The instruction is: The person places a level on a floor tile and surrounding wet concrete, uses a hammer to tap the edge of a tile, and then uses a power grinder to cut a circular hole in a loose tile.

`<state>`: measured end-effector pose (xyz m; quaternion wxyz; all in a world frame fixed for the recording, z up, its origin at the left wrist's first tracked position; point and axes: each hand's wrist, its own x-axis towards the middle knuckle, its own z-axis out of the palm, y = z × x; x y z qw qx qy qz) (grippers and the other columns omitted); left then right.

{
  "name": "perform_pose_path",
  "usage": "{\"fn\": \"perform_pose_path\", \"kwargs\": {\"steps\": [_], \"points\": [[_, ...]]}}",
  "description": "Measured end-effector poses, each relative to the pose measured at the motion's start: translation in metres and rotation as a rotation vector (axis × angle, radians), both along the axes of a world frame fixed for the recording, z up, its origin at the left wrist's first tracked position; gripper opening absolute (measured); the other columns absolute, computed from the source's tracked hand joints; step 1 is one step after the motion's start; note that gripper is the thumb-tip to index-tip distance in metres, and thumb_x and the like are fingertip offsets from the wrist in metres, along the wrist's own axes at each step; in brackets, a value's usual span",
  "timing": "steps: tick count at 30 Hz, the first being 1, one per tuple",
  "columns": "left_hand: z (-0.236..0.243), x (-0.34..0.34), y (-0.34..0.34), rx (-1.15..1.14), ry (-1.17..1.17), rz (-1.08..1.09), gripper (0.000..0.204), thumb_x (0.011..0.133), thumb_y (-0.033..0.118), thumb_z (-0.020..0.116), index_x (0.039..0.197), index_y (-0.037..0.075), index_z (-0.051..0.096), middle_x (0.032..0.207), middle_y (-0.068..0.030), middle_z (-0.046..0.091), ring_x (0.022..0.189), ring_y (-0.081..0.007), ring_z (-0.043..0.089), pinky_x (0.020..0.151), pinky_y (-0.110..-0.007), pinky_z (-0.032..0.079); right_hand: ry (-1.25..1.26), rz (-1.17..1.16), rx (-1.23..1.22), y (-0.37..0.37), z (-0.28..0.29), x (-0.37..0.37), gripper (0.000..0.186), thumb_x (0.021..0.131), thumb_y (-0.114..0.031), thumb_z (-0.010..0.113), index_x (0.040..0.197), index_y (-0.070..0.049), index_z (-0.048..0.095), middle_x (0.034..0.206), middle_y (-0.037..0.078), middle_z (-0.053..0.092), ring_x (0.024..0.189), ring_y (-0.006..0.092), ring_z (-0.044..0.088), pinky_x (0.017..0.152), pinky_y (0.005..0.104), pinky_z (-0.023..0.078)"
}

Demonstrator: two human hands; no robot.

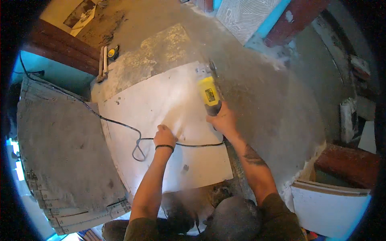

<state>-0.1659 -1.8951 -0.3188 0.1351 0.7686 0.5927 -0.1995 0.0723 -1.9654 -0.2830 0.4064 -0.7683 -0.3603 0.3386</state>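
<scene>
My right hand (pixel 226 121) is wrapped round the rear body of a yellow angle grinder (pixel 209 90). The grinder's head and disc point away from me, over the right edge of a large white tile (pixel 161 96). My left hand (pixel 165 137) is closed over the tile, left of the grinder. A black power cord (pixel 197 145) passes through its fingers and runs right toward my right hand. On the left, the cord makes a small loop on the tile. Pale dust hazes the grinder's front end.
At left stands a dusty stack of flat cartons (pixel 64 148), the cord crossing it. Beyond the tile lie a tape measure (pixel 113 52) and a wooden-handled tool (pixel 101 66). A tile with combed adhesive (pixel 243 18) is at the top. A white panel (pixel 327 209) stands lower right.
</scene>
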Motion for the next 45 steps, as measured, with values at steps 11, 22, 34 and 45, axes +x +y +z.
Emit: {"fn": "perform_pose_path", "kwargs": {"steps": [11, 22, 34, 45], "points": [[-0.003, 0.004, 0.006, -0.061, -0.020, -0.016, 0.073, 0.065, 0.030, 0.077, 0.119, -0.005, 0.044, 0.119, -0.0224, 0.043, 0.092, -0.0366, 0.061, 0.078, -0.040, 0.052, -0.074, 0.040, -0.125, 0.088, -0.033, -0.012, 0.059, 0.062, -0.025, 0.070, 0.110, 0.001, 0.049, 0.096, 0.025, 0.061, 0.092, 0.0407, 0.060, 0.080, 0.0453, 0.047], [0.002, 0.005, 0.005, -0.062, -0.008, -0.032, 0.076, 0.066, 0.030, 0.077, 0.121, -0.006, 0.041, 0.119, -0.0239, 0.041, 0.093, -0.0376, 0.060, 0.078, -0.039, 0.052, 0.010, -0.010, -0.097, 0.094, -0.040, -0.008, 0.056, 0.061, -0.022, 0.070, 0.109, 0.001, 0.052, 0.101, 0.024, 0.061, 0.095, 0.0388, 0.060, 0.081, 0.0432, 0.048], [0.001, 0.005, 0.002, -0.012, -0.043, -0.032, 0.068, 0.065, 0.023, 0.078, 0.117, -0.007, 0.045, 0.114, -0.0220, 0.044, 0.087, -0.0359, 0.061, 0.075, -0.039, 0.052, 0.035, -0.031, -0.114, 0.095, -0.027, -0.010, 0.060, 0.060, -0.024, 0.071, 0.110, 0.003, 0.050, 0.099, 0.025, 0.062, 0.094, 0.0395, 0.060, 0.082, 0.0428, 0.048], [0.001, 0.007, 0.001, -0.011, -0.029, -0.052, 0.071, 0.064, 0.030, 0.080, 0.115, -0.007, 0.046, 0.111, -0.0234, 0.045, 0.085, -0.0377, 0.061, 0.073, -0.040, 0.053, -0.012, -0.050, -0.112, 0.095, -0.033, -0.009, 0.058, 0.061, -0.025, 0.071, 0.108, 0.002, 0.052, 0.099, 0.024, 0.062, 0.094, 0.0384, 0.060, 0.081, 0.0423, 0.048]]}}
